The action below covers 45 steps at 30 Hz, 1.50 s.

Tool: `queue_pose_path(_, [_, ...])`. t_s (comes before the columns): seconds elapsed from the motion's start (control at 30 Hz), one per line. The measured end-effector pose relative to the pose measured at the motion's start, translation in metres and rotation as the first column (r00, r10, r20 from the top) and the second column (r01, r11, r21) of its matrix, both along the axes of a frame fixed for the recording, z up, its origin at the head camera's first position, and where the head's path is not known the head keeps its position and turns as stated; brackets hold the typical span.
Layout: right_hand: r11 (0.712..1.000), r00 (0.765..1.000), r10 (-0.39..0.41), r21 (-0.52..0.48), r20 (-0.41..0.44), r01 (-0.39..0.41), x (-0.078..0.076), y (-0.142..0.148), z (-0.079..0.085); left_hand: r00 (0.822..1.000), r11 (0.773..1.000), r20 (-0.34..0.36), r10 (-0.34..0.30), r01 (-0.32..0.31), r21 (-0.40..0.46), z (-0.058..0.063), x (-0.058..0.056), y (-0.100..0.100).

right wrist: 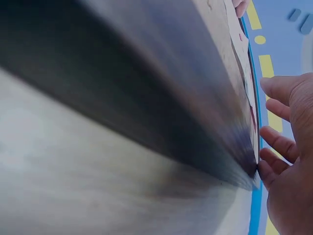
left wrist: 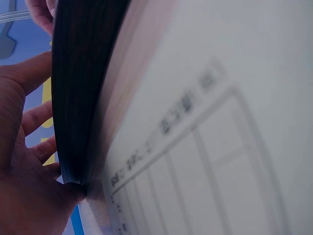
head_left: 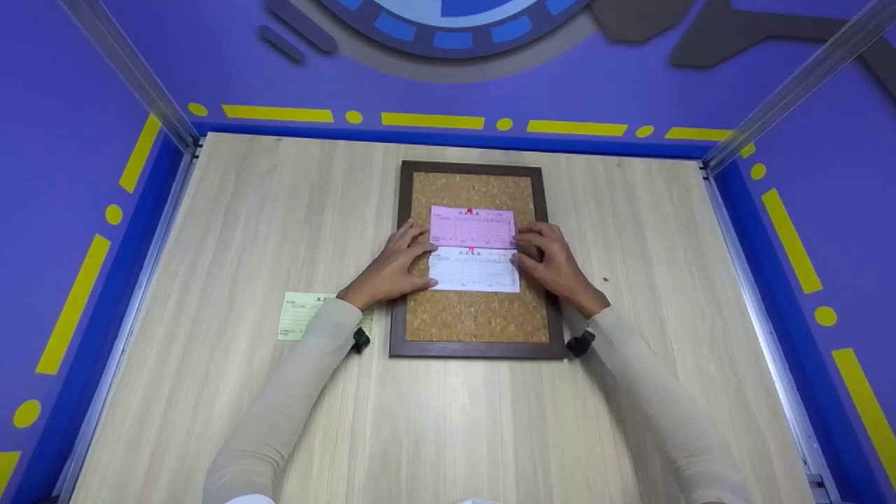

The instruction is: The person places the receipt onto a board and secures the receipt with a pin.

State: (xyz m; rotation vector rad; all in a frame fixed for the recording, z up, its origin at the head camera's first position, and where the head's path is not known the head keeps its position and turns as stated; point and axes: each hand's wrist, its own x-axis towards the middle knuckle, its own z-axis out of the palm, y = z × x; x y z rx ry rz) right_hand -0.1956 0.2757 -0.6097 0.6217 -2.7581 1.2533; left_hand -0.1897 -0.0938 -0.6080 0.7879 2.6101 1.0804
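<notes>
A corkboard [head_left: 476, 318] in a dark brown frame lies on the table. On its cork are a pink printed slip [head_left: 472, 229] with a red pushpin [head_left: 470, 210] at its top edge and, directly below, a white printed slip [head_left: 474, 273] with a pinkish-red pushpin [head_left: 471, 250] at its top. My left hand [head_left: 399, 264] reaches over the frame, thumb at the white slip's lower left corner and a finger near where the slips meet. Across from it, my right hand [head_left: 558, 264] touches the slips' right edges with relaxed fingertips.
A pale green printed slip [head_left: 301, 318] lies on the table [head_left: 448, 427] left of the board, partly under my left forearm; its print fills much of the left wrist view. Purple-blue walls [head_left: 448, 98] with yellow markings enclose the back and sides.
</notes>
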Motion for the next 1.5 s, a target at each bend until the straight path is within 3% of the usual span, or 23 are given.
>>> queue_pose_path(0.53, [0.992, 0.993, -0.110, -0.052, 0.033, 0.112, 0.003, 0.026, -0.003, 1.000, 1.000, 0.006, -0.004, 0.004, -0.006, -0.001, -0.002, 0.000])
queue_pose_path(0.9, [0.980, 0.962, -0.196, 0.026, 0.188, 0.195, 0.006, 0.039, -0.015, 1.000, 1.000, -0.005, -0.012, 0.012, -0.007, 0.000, -0.002, 0.000])
queue_pose_path(1.17, [0.986, 0.970, -0.168, 0.013, 0.178, 0.168, 0.006, 0.045, -0.023, 1.000, 1.000, 0.003, -0.009, 0.009, -0.004, 0.003, -0.001, -0.001])
queue_pose_path(1.33, [0.991, 0.981, -0.131, 0.010, 0.145, 0.131, 0.007, 0.046, -0.024, 0.999, 0.999, 0.028, 0.020, -0.021, 0.026, 0.009, 0.002, -0.003])
queue_pose_path(1.5, [0.992, 0.984, -0.129, 0.015, 0.125, 0.128, 0.009, 0.047, -0.026, 0.999, 0.998, 0.010, 0.042, -0.043, 0.047, 0.017, 0.005, -0.011])
